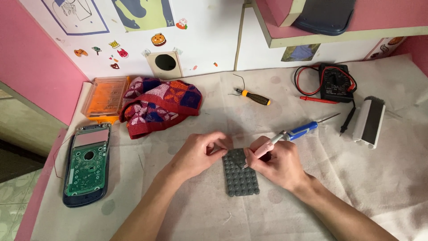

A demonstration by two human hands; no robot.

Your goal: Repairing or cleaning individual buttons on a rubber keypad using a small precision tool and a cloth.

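A grey rubber keypad mat (pixel 240 178) with rows of round buttons lies on the cloth-covered table. My left hand (pixel 201 151) pinches its upper left corner with fingers closed on it. My right hand (pixel 277 163) grips a pink-handled tool (pixel 264 148) like a pen, its tip touching the mat's upper right part.
An opened calculator body with a green circuit board (pixel 87 165) lies at the left. Behind it sit an orange bit case (pixel 107 96) and a patterned towel (pixel 160 105). A blue soldering iron (pixel 305 129), small screwdriver (pixel 254 97), multimeter (pixel 336 82) and white part (pixel 369 121) lie at the back right.
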